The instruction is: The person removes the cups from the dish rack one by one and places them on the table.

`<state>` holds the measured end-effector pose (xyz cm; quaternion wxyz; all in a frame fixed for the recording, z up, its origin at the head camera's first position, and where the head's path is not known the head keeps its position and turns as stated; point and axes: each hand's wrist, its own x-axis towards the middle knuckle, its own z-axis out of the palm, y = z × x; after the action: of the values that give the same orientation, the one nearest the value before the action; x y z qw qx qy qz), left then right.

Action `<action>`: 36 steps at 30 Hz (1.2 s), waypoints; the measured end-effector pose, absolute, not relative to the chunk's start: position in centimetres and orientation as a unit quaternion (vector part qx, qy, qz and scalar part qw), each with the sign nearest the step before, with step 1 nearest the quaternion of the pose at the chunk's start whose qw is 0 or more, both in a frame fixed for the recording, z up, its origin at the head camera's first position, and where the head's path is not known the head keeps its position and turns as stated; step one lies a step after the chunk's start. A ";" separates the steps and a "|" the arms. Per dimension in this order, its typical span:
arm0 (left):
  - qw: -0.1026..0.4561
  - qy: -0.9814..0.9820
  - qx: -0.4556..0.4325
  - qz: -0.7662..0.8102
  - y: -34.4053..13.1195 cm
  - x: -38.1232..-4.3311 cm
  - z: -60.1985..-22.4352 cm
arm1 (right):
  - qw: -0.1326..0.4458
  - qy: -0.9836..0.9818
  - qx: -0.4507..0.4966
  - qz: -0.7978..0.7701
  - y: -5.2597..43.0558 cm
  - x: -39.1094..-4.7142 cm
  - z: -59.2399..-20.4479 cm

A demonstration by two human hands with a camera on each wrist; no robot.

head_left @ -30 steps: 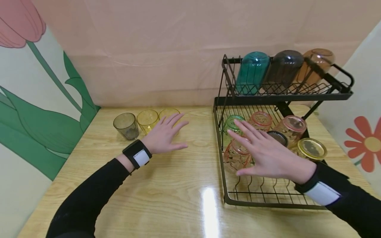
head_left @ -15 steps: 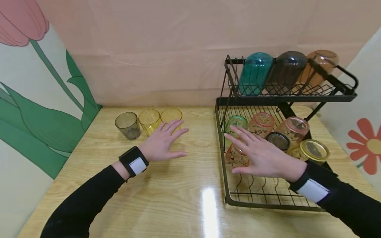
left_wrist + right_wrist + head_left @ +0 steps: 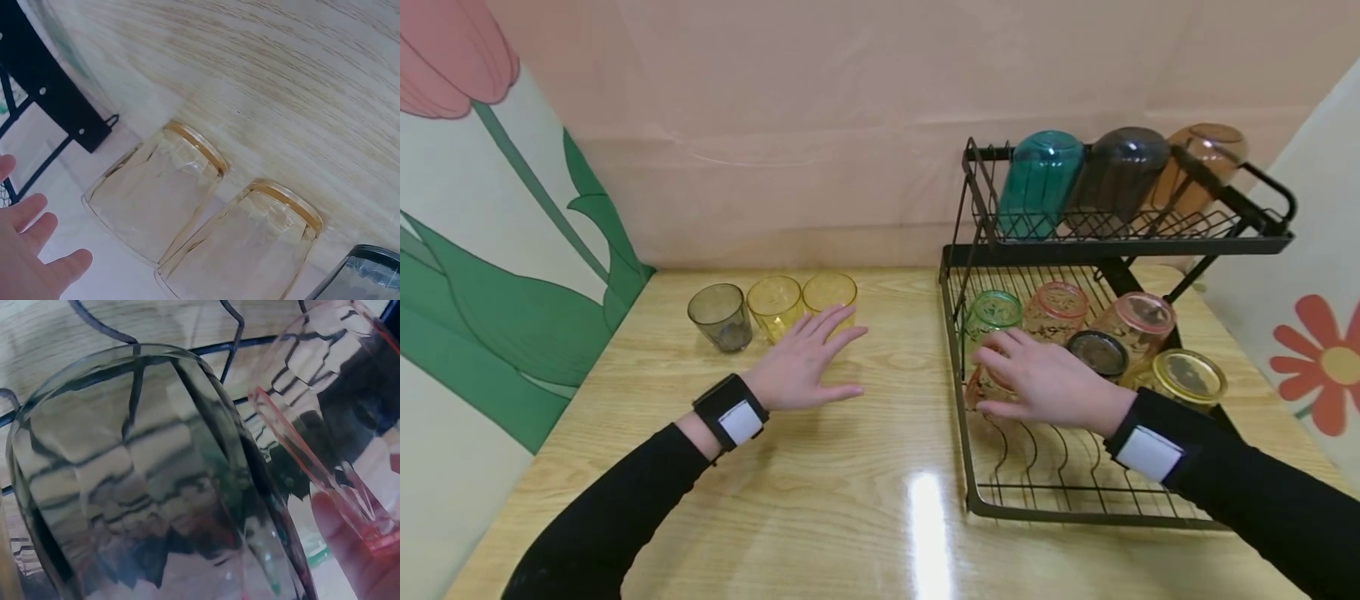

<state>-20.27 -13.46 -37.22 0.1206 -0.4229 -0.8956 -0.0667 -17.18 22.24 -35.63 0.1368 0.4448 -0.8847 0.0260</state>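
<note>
My right hand point(image 3: 1052, 375) is over the front left of the rack's lower tier, its bent fingers around an upside-down pink glass point(image 3: 982, 390). In the right wrist view the thumb point(image 3: 340, 540) lies against the pink glass point(image 3: 347, 387); the other fingers are mostly out of frame. A smoky grey glass point(image 3: 137, 469) stands beside it. My left hand point(image 3: 801, 362) hovers above the table, fingers spread and holding nothing. Beyond it stand two yellow glasses point(image 3: 772, 310) and a grey glass point(image 3: 721, 321), upright in a row, also seen in the left wrist view.
The black two-tier dish rack point(image 3: 1075, 520) takes up the table's right side. Upside down on its upper tier are a teal glass point(image 3: 1041, 183), a dark glass point(image 3: 1116, 179) and an orange glass point(image 3: 1198, 167). A green glass point(image 3: 992, 312) and several others share the lower tier.
My right hand has moved left and its spread fingers have curled around the pink glass. The left hand has drawn slightly back, still spread.
</note>
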 end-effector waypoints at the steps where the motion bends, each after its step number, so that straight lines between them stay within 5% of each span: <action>1: 0.121 -0.895 -0.424 -0.068 -13.5 -20.3 -37.2 | 0.141 -0.882 0.448 0.027 22.2 -17.2 -35.6; 19: 0.125 -0.894 -0.403 -0.152 -13.8 -19.6 -37.6 | 0.144 -0.892 0.426 0.046 22.4 -17.3 -35.2; 36: 0.083 -0.892 -0.381 -0.227 -13.2 -19.0 -37.7 | 0.163 -0.877 0.451 0.023 21.5 -16.5 -28.9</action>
<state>-19.02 -13.22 -37.73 0.0832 -0.3814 -0.8924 -0.2265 -16.50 21.46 -28.88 0.1630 0.4510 -0.8772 0.0228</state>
